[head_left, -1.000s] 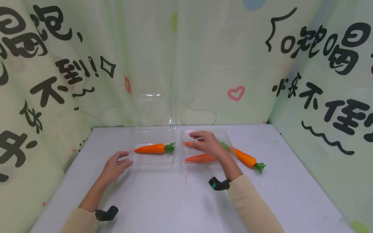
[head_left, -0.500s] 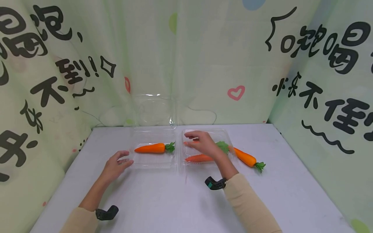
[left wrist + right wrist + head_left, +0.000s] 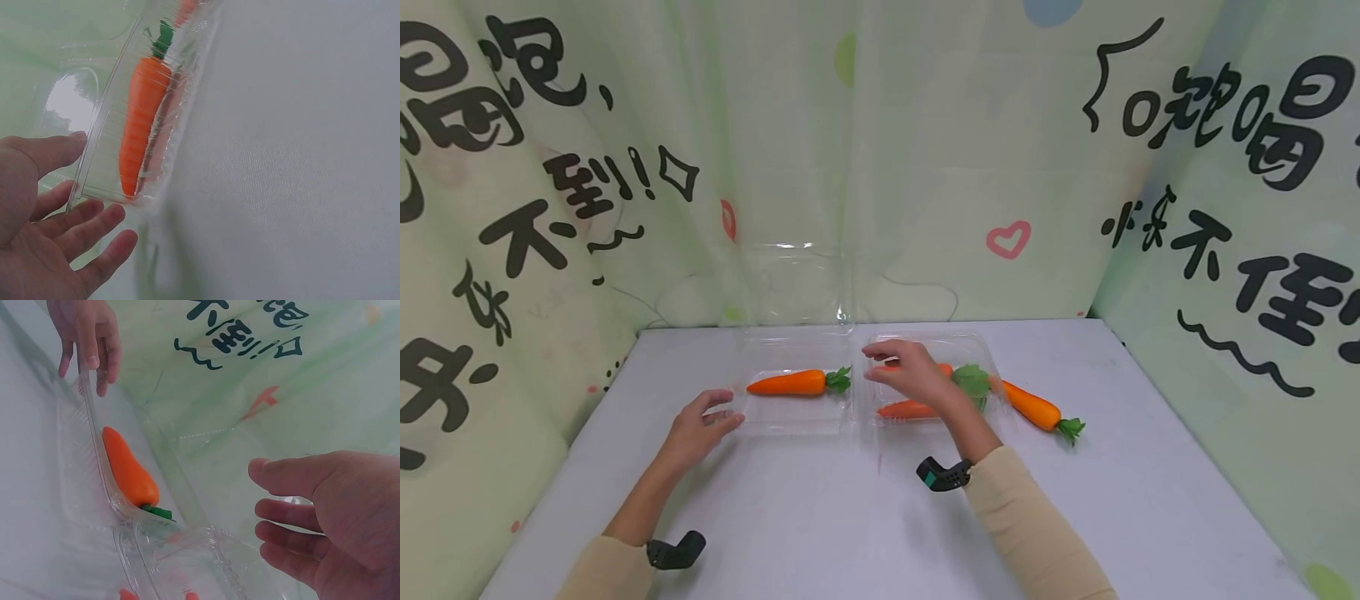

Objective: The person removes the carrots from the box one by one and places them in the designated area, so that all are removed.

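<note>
My left hand (image 3: 700, 427) is at the left edge of an open clear plastic box (image 3: 797, 425), its fingers loosely spread at the rim; firm contact cannot be told. One orange carrot (image 3: 786, 382) with a green top lies in that box. In the left wrist view the carrot (image 3: 145, 112) shows through the box wall. My right hand (image 3: 910, 371) hovers over a second clear box (image 3: 958, 342), fingers apart with nothing between them. Two carrots lie there, the nearer carrot (image 3: 906, 410) and a farther carrot (image 3: 945, 368), both partly hidden by the hand and wrist.
The left box's clear lid (image 3: 797, 287) stands upright at the back. Another carrot (image 3: 1032, 407) lies at the right box's right side, its leaves pointing right. A printed curtain (image 3: 925, 167) encloses the white table (image 3: 850, 517) at the back and sides.
My right hand has drifted left over the right box, uncovering more of the farther carrot and its leaves. The left hand and the boxes have stayed in place.
</note>
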Available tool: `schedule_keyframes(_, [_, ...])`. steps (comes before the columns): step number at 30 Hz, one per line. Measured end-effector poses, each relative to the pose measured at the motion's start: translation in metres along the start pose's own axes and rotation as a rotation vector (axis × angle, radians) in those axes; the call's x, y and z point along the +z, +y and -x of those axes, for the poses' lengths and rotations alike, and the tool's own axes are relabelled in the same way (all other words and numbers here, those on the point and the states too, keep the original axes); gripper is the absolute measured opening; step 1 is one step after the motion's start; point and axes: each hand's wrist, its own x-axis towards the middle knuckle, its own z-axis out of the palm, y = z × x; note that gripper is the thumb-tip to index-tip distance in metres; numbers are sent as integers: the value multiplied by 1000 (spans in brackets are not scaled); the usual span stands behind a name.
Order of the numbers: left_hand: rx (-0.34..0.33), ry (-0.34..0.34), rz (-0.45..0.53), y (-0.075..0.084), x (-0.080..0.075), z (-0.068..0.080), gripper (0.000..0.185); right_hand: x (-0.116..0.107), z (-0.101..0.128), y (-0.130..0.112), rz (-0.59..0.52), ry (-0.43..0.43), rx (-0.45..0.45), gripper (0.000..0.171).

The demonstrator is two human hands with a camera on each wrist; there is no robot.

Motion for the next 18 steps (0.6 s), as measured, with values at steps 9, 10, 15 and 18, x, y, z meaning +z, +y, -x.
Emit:
schedule_keyframes(9, [-29, 11, -9, 0, 0, -4, 59, 2, -3, -4, 8, -17, 14, 40])
schedule_keyframes(10, [-28, 10, -9, -1, 0, -4, 59, 3, -3, -4, 9, -17, 19, 40])
schedule_keyframes(15, [-20, -16, 15, -3, 0, -5, 58, 4, -4, -5, 6, -15, 31, 39])
schedule_keyframes(18, [-21, -12, 14, -2, 0, -4, 58, 5, -5, -5, 9, -18, 31, 39])
